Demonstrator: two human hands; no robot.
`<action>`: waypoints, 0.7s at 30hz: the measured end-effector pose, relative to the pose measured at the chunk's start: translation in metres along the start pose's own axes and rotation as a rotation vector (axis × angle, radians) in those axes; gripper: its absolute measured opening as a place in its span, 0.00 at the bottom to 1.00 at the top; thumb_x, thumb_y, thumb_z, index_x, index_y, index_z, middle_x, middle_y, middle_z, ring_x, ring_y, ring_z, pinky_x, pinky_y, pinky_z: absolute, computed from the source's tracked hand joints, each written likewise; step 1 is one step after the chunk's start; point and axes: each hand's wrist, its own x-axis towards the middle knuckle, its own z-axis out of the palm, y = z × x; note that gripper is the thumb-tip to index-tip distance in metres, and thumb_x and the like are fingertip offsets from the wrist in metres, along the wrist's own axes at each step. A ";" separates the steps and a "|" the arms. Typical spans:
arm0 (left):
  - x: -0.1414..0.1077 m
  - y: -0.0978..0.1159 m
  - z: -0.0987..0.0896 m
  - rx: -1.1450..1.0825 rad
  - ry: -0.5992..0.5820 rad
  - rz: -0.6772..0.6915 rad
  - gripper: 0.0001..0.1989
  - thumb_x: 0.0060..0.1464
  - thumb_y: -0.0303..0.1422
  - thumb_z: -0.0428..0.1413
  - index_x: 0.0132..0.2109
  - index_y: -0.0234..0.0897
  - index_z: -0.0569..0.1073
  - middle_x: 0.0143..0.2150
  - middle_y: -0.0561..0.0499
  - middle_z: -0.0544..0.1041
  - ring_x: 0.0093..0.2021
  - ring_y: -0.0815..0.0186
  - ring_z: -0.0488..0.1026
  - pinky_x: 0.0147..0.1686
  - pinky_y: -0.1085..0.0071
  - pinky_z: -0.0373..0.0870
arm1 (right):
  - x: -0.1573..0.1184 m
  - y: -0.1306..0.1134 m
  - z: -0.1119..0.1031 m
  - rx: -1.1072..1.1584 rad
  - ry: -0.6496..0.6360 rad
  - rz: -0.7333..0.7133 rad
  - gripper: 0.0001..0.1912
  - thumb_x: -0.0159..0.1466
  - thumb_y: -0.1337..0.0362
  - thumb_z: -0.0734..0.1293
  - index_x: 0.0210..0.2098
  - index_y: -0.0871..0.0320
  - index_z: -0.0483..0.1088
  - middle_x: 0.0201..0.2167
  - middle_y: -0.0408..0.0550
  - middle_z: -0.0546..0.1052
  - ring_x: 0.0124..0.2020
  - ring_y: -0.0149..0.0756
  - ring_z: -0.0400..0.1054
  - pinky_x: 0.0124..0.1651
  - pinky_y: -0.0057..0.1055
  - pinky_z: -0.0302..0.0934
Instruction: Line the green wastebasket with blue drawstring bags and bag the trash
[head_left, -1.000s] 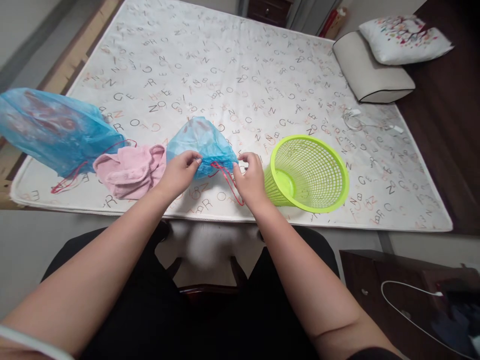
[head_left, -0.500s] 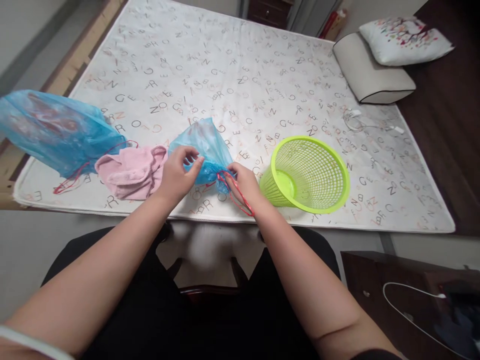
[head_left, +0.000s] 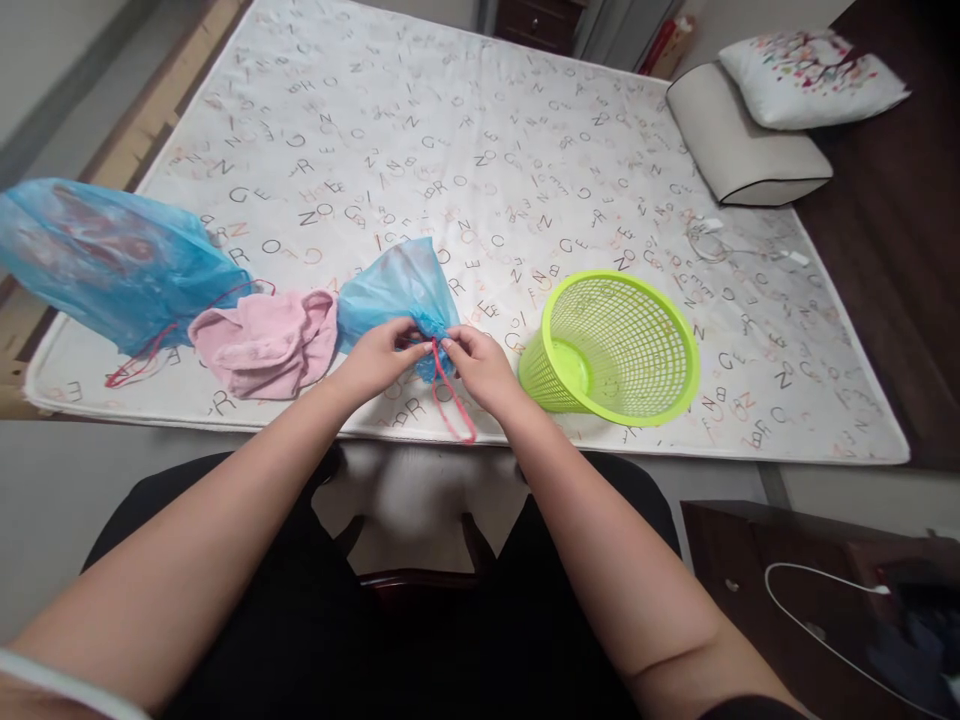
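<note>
Small blue bag (head_left: 394, 288) pinched at its neck

The mattress (head_left: 420, 130) carries a large blue bag (head_left: 112, 260) at left and a green basket (head_left: 546, 378) at right. Between them lies the small blue bag, just beside a pink cloth (head_left: 262, 345). The left hand (head_left: 384, 358) and right hand (head_left: 481, 366) grasp the bag's gathered neck; a red drawstring (head_left: 436, 372) trails below.

Before me spreads a white mattress (head_left: 480, 110) printed with scattered letters. On it, to my right, a lime-green mesh basket (head_left: 630, 340) leans towards me, and to my left lies a crumpled pink cloth (head_left: 259, 345). At the far right I see a tree-print pillow (head_left: 806, 85) overlapping a beige cushion (head_left: 746, 140), with a loosely coiled white cable (head_left: 703, 245) nearer me. A dark wooden cabinet (head_left: 727, 545) stands at my lower right.
</note>
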 end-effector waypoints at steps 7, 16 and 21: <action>0.002 0.004 -0.006 -0.384 0.006 -0.158 0.20 0.41 0.34 0.72 0.42 0.37 0.78 0.36 0.51 0.79 0.33 0.66 0.74 0.34 0.72 0.68 | 0.001 -0.002 0.004 0.156 -0.049 0.109 0.07 0.68 0.61 0.60 0.45 0.52 0.66 0.34 0.40 0.76 0.32 0.32 0.71 0.33 0.27 0.67; 0.006 0.002 -0.012 -0.483 0.094 -0.259 0.18 0.40 0.30 0.68 0.43 0.37 0.81 0.35 0.52 0.77 0.30 0.69 0.71 0.29 0.74 0.66 | 0.005 0.006 -0.010 -0.120 0.358 0.120 0.09 0.67 0.65 0.58 0.47 0.52 0.64 0.33 0.41 0.73 0.32 0.34 0.69 0.39 0.32 0.61; 0.006 -0.001 -0.011 -0.356 0.127 -0.197 0.15 0.42 0.30 0.65 0.41 0.38 0.81 0.32 0.54 0.73 0.29 0.70 0.67 0.28 0.74 0.63 | 0.003 0.005 -0.011 -0.184 0.474 0.046 0.13 0.66 0.64 0.61 0.51 0.52 0.63 0.45 0.49 0.74 0.44 0.38 0.71 0.49 0.37 0.65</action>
